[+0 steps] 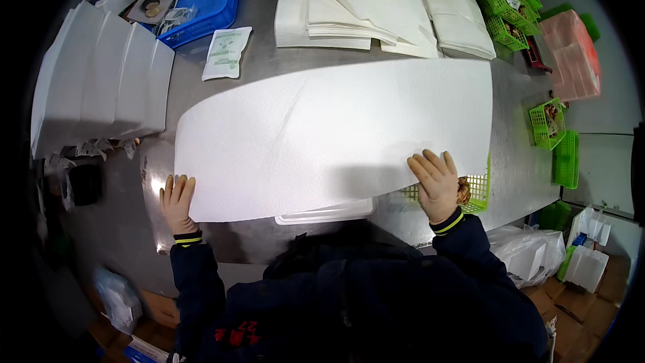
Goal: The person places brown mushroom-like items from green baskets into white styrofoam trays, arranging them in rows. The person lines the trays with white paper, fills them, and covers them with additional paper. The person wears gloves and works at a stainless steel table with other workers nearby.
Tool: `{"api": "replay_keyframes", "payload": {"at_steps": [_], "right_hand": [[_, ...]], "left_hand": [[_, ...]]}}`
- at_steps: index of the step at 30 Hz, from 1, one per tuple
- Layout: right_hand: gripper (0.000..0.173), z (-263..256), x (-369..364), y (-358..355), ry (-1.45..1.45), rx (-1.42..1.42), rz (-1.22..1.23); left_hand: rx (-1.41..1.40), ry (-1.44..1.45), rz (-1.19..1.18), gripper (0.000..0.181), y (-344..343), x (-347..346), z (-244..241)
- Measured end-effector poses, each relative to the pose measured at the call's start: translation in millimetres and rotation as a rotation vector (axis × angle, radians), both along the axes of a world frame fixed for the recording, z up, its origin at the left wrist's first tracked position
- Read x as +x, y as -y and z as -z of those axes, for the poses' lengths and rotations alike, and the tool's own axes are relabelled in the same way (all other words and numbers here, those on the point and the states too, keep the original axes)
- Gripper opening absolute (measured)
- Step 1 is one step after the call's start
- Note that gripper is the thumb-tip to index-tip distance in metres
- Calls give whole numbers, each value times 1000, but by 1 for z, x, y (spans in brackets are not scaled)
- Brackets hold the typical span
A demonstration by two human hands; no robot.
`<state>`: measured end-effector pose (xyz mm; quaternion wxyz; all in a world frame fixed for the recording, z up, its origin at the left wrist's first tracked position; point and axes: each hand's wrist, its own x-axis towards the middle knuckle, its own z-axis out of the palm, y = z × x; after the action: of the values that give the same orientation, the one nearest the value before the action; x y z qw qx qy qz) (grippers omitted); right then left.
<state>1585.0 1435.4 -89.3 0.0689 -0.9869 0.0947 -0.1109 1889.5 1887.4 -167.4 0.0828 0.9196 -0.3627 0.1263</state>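
A large white absorbent-looking sheet (327, 131) spreads before me, its top edge bowed. My gloved left hand (179, 204) holds it at the near left corner. Along the near right edge, my gloved right hand (437, 184) has its fingers laid over the top, with the thumb hidden. Under the sheet's near edge, part of a white foam tray or lid (327, 213) shows. Beside my right hand, a green plastic basket (482, 194) with brown contents is partly covered by the sheet.
More white sheets (347, 10) are piled at the back of the metal table (519, 171). A printed white packet (227, 53) lies by a blue crate (211, 15). White foam boxes (106, 75) stand left. Green baskets (509, 0) and a pink container (572, 55) are right.
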Motion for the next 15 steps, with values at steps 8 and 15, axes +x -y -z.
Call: {"api": "replay_keyframes", "payload": {"at_steps": [8, 15], "right_hand": [[76, 0, -17, -29, -427, 240, 78], [78, -19, 90, -69, -347, -40, -252]], "left_hand": [[737, -690, -326, 86, 32, -19, -8], [212, -467, 331, 99, 172, -72, -74]]}}
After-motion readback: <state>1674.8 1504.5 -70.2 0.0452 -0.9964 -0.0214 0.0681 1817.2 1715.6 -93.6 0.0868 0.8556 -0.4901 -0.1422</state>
